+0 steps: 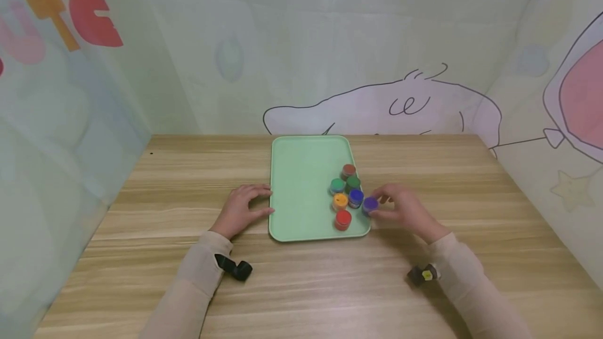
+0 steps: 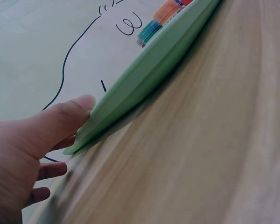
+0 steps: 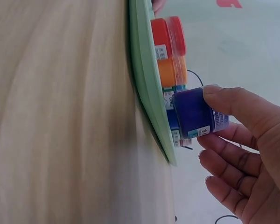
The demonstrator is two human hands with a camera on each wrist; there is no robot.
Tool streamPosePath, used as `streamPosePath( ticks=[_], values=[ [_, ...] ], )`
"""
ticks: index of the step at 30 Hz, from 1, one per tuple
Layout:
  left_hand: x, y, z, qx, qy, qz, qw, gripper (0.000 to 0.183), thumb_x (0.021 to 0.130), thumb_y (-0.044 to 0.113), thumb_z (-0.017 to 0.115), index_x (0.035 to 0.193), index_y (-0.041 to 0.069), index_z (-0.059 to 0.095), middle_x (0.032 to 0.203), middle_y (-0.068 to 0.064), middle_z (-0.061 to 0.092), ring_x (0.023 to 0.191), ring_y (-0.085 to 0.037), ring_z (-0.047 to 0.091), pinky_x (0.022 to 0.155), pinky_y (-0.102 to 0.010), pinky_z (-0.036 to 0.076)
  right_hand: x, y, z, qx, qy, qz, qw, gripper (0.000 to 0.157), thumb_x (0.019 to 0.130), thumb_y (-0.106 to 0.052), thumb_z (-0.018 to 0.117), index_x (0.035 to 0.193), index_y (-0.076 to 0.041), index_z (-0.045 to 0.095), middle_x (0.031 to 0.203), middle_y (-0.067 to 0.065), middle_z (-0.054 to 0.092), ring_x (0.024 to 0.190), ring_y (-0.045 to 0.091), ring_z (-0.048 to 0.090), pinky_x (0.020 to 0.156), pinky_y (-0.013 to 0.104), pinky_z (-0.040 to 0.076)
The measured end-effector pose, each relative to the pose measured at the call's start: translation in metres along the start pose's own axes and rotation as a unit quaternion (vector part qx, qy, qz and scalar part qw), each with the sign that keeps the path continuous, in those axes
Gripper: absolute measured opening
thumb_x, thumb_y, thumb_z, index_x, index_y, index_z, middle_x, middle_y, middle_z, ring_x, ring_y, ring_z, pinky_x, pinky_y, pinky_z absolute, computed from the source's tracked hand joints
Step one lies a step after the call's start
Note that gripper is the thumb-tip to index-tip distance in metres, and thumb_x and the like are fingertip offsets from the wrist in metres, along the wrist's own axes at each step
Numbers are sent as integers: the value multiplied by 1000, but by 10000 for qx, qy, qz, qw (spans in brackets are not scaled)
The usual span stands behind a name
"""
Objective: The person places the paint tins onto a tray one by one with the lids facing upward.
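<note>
A small purple paint jar (image 1: 370, 205) is pinched between the thumb and fingers of my right hand (image 1: 404, 209), at the right rim of a light green tray (image 1: 301, 182). In the right wrist view the purple jar (image 3: 194, 113) appears tilted beside the other jars. My left hand (image 1: 241, 207) touches the tray's left edge with fingertips and thumb, its fingers spread and relaxed. On the tray's right side stand a red jar (image 1: 343, 220), an orange jar (image 1: 340, 202), a blue jar (image 1: 356, 198), a teal jar (image 1: 337, 186), a dark green jar (image 1: 353, 183) and a brown jar (image 1: 348, 171).
The tray lies on a wooden table (image 1: 311, 286), reaching close to its back edge. Behind the table hangs a printed cloth backdrop (image 1: 301, 41). Each sleeve carries a small black wrist camera, the left one (image 1: 242, 270) and the right one (image 1: 416, 276).
</note>
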State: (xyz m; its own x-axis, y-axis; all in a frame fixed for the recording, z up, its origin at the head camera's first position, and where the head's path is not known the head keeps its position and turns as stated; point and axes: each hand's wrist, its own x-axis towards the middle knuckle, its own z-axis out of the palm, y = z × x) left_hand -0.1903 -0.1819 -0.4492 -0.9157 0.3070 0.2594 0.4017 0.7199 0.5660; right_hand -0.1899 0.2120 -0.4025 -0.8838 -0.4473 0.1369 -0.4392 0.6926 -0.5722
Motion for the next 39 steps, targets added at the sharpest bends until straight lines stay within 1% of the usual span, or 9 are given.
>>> streamPosePath(
  ticks=[3,11,15,23,30,34,39],
  values=[
    [0,0,0,4,9,6,10000,44,81,31,76,120,13,67,134,-7,60,127,-32,50,111,-56,31,0,-2,3,62,3,-50,10000,28,80,-17,77,105,-10,69,99,2,69,91,16,59,82,33,49],
    [0,0,0,22,19,18,10000,44,81,32,76,119,12,67,134,-7,60,127,-32,51,111,-56,31,1,-7,13,154,124,-128,9997,26,77,-17,80,100,-8,70,93,1,70,84,14,59,78,31,50],
    [0,0,0,19,32,33,10000,44,81,31,76,119,12,67,133,-8,61,127,-32,51,111,-56,31,1,-7,16,208,18,-58,9998,25,78,-18,79,100,-10,69,92,-2,68,85,13,58,79,32,50],
    [0,0,0,-8,28,22,10000,44,81,31,76,119,12,67,133,-8,61,127,-32,50,111,-56,30,1,-7,18,183,-127,-80,9997,26,78,-19,79,101,-10,69,95,0,69,86,13,58,80,35,51],
    [0,0,0,14,50,58,10000,43,81,31,76,119,12,67,133,-8,61,127,-32,51,110,-57,31,1,-7,20,102,-275,-34,9996,27,79,-20,78,102,-10,68,97,0,69,87,13,58,79,31,51],
    [0,0,0,21,64,76,9999,43,81,31,77,118,12,67,132,-8,61,126,-33,51,110,-57,32,0,-8,20,19,-291,19,9996,28,78,-20,79,102,-10,68,96,1,69,86,14,59,79,32,51],
    [0,-1,0,34,64,85,9999,44,81,31,77,119,12,67,132,-8,61,126,-33,52,110,-57,32,-1,-8,21,-59,-297,-14,9995,29,79,-20,78,103,-9,68,97,2,69,87,14,59,80,34,51]
  ],
)
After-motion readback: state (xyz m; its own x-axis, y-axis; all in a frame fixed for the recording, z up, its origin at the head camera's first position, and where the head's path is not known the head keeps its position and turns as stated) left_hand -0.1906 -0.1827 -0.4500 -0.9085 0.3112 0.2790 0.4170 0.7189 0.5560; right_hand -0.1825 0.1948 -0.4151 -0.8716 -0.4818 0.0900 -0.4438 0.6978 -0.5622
